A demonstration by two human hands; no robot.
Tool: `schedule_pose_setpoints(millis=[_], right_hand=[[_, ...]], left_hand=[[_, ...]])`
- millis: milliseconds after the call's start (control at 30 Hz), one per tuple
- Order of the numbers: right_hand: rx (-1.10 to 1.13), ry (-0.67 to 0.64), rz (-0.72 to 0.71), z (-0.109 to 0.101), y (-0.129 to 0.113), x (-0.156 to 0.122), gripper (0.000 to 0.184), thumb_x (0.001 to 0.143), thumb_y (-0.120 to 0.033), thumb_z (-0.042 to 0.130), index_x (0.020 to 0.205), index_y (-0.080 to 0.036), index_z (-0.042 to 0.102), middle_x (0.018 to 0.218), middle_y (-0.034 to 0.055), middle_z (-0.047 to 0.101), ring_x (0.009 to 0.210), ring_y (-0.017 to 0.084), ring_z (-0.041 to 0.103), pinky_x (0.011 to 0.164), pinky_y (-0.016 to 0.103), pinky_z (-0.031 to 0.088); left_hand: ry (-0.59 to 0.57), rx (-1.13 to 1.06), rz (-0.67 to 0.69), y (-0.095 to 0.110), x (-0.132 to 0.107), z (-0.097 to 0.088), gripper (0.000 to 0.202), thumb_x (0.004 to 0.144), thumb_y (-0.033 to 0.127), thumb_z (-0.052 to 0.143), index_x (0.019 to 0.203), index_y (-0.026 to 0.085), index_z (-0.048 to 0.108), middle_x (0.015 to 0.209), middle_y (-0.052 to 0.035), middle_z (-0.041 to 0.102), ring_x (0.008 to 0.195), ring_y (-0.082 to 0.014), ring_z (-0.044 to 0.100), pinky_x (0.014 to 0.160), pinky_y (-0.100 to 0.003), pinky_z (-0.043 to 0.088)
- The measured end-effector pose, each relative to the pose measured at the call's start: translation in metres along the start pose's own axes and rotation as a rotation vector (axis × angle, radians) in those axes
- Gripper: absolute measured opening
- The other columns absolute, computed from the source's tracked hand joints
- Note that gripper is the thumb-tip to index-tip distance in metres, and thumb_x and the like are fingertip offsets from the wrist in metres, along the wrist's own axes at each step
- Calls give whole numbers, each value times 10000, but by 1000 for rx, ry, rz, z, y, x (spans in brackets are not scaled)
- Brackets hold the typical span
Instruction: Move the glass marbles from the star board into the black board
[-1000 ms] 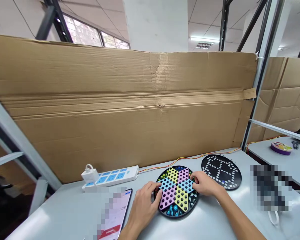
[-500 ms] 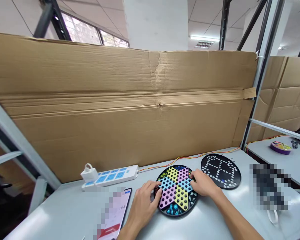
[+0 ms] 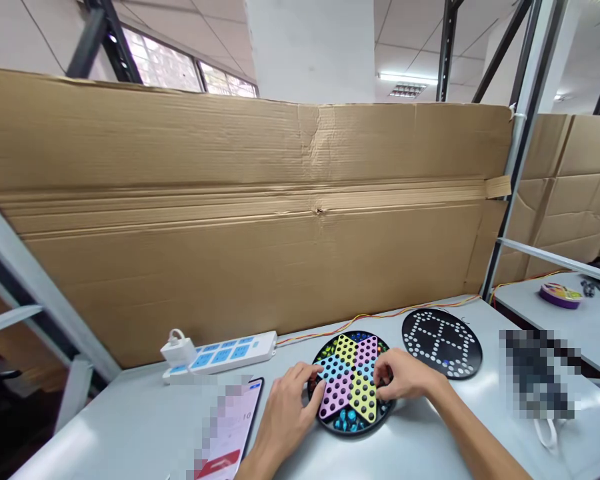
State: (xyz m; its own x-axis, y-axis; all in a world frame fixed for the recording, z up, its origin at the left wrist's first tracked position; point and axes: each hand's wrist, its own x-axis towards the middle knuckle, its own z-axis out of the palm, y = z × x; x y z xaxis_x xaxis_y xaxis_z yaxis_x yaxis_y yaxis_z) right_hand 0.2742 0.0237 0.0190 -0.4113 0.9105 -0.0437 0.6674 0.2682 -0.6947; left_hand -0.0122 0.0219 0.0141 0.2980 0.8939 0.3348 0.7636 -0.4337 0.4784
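Observation:
A round Chinese checkers board (image 3: pixel 365 393) lies on the table, with a pink, yellow and blue star full of holes. Glass marbles (image 3: pixel 349 420) sit in the black compartments between the star's points. My left hand (image 3: pixel 289 407) rests at the board's left edge, its thumb and forefinger apart beside the star. Over the board's right side, my right hand (image 3: pixel 403 375) has its thumb and fingers bent together in a pinch, low by the right compartment. Whatever lies between those fingertips is hidden.
A black round lid (image 3: pixel 443 343) with white dots lies right of the board. On the left are a phone (image 3: pixel 235 427) and a power strip (image 3: pixel 240 350) with a white plug (image 3: pixel 179 348). A cardboard wall (image 3: pixel 260 267) stands behind. A blurred dark object (image 3: pixel 537 377) lies at right.
My right hand has shifted slightly left and down over the board's right side, its fingers now curled into a pinch. My left hand stays almost where it was.

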Motion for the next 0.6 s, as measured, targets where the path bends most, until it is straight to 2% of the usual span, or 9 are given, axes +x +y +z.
schedule_pose_setpoints(millis=[67, 167, 267, 433, 600], right_hand=[[-44, -55, 7, -2, -5, -3, 158, 639, -195, 750, 797, -202, 752, 697, -51, 638, 630, 113, 518, 577, 216, 346], [-159, -45, 27, -5, -14, -8, 251, 618, -185, 753, 866, -216, 773, 775, -24, 701, 676, 139, 562, 585, 230, 348], [-277, -19, 36, -4, -25, -11, 219, 635, -169, 732, 844, -219, 778, 828, 10, 743, 723, 165, 599, 610, 252, 348], [-401, -50, 9, -2, -37, -13, 203, 671, -114, 690, 807, -231, 785, 895, 29, 771, 775, 189, 637, 675, 284, 354], [-481, -22, 25, 2, -43, -14, 176, 665, -78, 662, 699, -221, 758, 841, 56, 731, 810, 216, 639, 757, 316, 356]], left_hand=[[-6, -6, -8, 0, 0, 0, 345, 955, 471, 472, 1046, 250, 720, 1062, -81, 765, 981, -288, 700, 910, -449, 531], [-19, -1, -12, 1, -1, 1, 355, 957, 476, 466, 1058, 247, 719, 1054, -81, 758, 983, -291, 699, 898, -455, 527], [-14, 0, -5, 0, -1, 0, 349, 958, 483, 474, 1046, 256, 725, 1052, -77, 758, 978, -282, 704, 897, -441, 534], [-12, 1, -10, -1, 0, 0, 337, 951, 473, 488, 1031, 254, 730, 1048, -77, 760, 968, -284, 706, 903, -446, 539], [-16, 13, -6, -1, 0, 1, 339, 952, 473, 487, 1046, 259, 732, 1048, -76, 760, 970, -283, 703, 897, -441, 537]])
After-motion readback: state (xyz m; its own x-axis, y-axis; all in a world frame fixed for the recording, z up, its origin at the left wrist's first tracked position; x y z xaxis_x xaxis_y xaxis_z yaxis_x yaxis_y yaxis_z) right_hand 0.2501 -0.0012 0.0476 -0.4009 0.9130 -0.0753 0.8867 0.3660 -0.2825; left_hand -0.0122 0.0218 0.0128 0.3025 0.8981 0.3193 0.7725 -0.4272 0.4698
